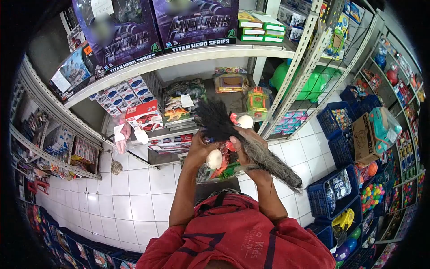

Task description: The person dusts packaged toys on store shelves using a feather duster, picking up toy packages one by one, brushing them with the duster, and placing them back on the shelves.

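We observe white tiled flooring [130, 184], perforated metal shelving [179, 56] at far side, and blue baskets [333, 193] at right.

Forearms [182, 193] angled forward; left hand [197, 151] near right hand [251, 152], right fingers [260, 138] curled.

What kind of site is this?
Looks like a toy shop, or possibly its stockroom: boxed Avengers Titan Hero figures on a metal shelf, bagged toy dinosaurs below, and blue plastic baskets of small goods along the aisle on the right.
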Available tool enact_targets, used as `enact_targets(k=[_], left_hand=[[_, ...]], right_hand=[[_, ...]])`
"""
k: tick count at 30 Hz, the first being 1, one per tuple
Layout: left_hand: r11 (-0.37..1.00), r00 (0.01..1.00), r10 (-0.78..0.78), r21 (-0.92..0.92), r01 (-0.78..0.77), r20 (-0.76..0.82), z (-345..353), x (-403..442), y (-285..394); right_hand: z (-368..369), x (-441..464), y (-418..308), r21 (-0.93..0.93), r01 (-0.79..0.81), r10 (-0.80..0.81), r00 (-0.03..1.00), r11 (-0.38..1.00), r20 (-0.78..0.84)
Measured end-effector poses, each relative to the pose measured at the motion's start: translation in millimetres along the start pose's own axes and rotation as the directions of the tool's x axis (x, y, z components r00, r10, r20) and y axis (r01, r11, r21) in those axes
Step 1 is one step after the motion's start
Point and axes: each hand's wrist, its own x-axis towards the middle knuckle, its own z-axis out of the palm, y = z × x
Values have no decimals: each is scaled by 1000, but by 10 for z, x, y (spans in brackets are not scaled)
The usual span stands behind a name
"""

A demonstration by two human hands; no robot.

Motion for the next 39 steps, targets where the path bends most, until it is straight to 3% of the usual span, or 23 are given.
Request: enact_targets(k=[2,5,8,12,16,17,20,21,25,28,30,32,33,36,37,39], left_hand=[[998,998,-48,-29,49,37,-24,-13,17],[995,999,12,-101,-9,33,72,-52,210],[983,998,-14,-180,24,59,-32,-2,91],[969,996,43,-248,-22,81,-97,13,36],[976,999,-21,-213,31,50,-85,-5,89],[975,999,4,-224,7,49,-110,15,23],[985,999,-48,-164,47,-2,-134,4,11],[988,996,-83,-130,79,-28,-132,-5,32],[974,997,-71,-218,63,-27,-114,-1,121],[952,997,-70,-302,56,-33,-120,36,74],[911,994,-94,-407,61,-62,-149,61,27],[928,994,-104,-363,87,-27,-163,31,97],[923,994,-98,-376,77,-38,-138,25,120],[924,993,-103,-375,72,-65,-147,39,87],[927,991,-108,-369,73,-74,-166,50,63],[912,993,-90,-408,51,-76,-196,75,19]], right_hand=[[-4,-23,-35,28,-2,1,1000,1000,31],[15,-33,82,59,-19,25,994,998,-109],[-7,-21,112,85,-73,83,989,994,-123],[-49,-55,-2,-52,-27,28,1000,998,8],[5,-16,104,46,36,-31,994,998,-101],[-39,-36,25,67,-49,50,999,997,-9],[-12,-39,66,-45,212,-208,974,976,90],[-11,-50,42,-9,112,-111,992,994,59],[0,-69,113,63,-7,5,1000,998,31],[-49,-75,137,-2,82,-82,992,997,92],[-49,-67,175,-97,123,-122,992,988,12],[-47,-51,208,-195,156,-172,983,968,-65],[-41,-67,199,-136,100,-111,991,986,-76],[-64,-123,225,-307,-44,9,993,951,-114],[-93,-123,251,-485,106,-185,976,868,-117],[-95,-112,219,-338,-138,89,984,931,-156]])
